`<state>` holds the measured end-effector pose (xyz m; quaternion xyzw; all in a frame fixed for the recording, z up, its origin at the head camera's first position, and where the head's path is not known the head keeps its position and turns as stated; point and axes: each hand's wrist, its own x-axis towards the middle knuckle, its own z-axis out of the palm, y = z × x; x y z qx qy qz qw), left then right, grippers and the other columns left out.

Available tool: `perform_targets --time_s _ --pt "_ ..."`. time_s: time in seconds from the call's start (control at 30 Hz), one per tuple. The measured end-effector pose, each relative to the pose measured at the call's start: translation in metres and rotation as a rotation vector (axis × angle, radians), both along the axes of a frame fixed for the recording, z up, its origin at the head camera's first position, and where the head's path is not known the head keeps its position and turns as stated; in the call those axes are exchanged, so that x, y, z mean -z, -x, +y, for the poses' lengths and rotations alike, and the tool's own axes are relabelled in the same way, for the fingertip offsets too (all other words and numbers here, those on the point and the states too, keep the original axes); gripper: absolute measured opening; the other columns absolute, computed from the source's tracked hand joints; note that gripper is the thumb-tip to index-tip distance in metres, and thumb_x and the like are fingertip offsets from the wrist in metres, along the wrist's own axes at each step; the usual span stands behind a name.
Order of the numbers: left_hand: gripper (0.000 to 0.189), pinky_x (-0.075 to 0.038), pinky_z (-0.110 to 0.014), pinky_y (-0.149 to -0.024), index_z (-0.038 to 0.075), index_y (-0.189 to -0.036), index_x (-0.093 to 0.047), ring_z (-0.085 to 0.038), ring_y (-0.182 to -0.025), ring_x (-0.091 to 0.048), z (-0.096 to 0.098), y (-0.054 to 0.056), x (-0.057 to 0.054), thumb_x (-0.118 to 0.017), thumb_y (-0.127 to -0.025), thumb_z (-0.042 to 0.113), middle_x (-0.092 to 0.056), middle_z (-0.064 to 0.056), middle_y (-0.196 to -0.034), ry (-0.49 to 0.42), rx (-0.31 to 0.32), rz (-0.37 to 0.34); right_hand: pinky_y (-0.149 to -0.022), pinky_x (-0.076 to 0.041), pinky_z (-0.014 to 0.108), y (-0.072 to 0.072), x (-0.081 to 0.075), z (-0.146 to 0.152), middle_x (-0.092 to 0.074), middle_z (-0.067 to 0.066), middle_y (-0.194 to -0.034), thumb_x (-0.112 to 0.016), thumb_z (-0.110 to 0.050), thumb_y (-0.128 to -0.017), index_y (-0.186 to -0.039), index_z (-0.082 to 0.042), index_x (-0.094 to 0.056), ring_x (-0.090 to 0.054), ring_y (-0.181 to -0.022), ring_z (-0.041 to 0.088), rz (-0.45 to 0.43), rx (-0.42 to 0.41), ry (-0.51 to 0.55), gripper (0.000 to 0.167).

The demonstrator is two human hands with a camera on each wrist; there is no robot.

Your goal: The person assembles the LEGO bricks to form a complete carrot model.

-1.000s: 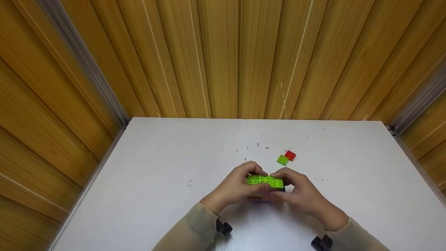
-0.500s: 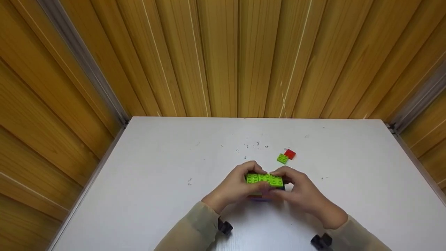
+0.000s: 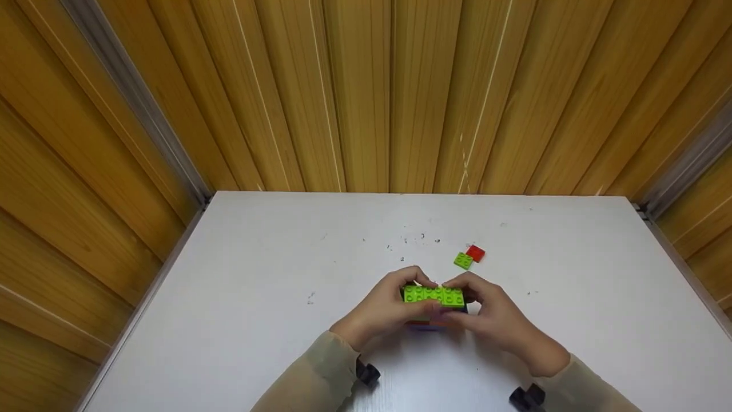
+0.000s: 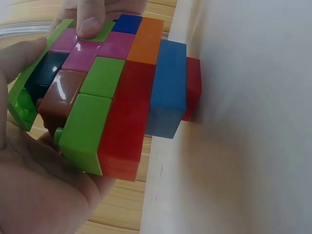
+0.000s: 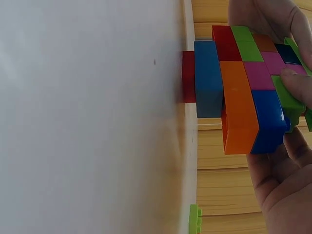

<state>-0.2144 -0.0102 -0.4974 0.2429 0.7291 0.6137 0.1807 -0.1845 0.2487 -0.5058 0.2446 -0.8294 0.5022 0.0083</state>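
Observation:
Both hands hold one stacked build of toy bricks [image 4: 122, 92] near the front middle of the table. Its top is a row of lime-green bricks [image 3: 433, 294]; below come magenta, brown, lime, dark blue, orange and red bricks. At the narrow foot are a blue brick [image 5: 208, 80] and a red brick [image 5: 188, 78], right at the tabletop. My left hand [image 3: 383, 309] grips the left end, thumb along the near side of the lime row. My right hand [image 3: 503, 323] grips the right end, its thumb pressing a lime brick on the near face. The far side is hidden.
Beyond the right hand, a small lime-green brick [image 3: 463, 261] and a red brick [image 3: 475, 253] lie touching on the white table [image 3: 274, 257]. Wood-patterned panels [image 3: 366, 97] rise behind the table. Small dark specks mark the tabletop.
Both hands keep their grip on the brick build in the same place. The lime-green top row looks slightly straighter now. The two loose bricks stay where they lie.

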Motion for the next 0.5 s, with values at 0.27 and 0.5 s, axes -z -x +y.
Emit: perform_targets --time_s 0.27,0.5 --pt "0.028 -0.055 -0.028 -0.091 0.024 -0.117 -0.073 -0.012 -0.109 -0.065 -0.0020 -0.0012 -0.0020 -0.090 -0.098 0.035 -0.070 0.003 -0.131 0.058 -0.024 0.011 -0.097 -0.059 0.024 -0.0020 0.0002 -0.0001 -0.080 0.006 -0.127 -0.093 -0.023 -0.096 -0.129 -0.014 -0.075 -0.076 -0.107 0.011 -0.180 0.037 -0.005 0.039" --pt "0.027 -0.054 -0.030 -0.097 0.024 -0.116 -0.073 -0.014 -0.114 -0.066 -0.0018 0.0001 -0.0018 -0.090 -0.098 0.035 -0.070 0.004 -0.134 0.074 -0.026 -0.002 -0.095 -0.060 0.025 -0.0027 0.0022 -0.0012 -0.080 0.006 -0.123 -0.093 -0.022 -0.095 -0.123 -0.013 -0.075 -0.074 -0.106 0.012 -0.206 0.044 0.021 0.034"
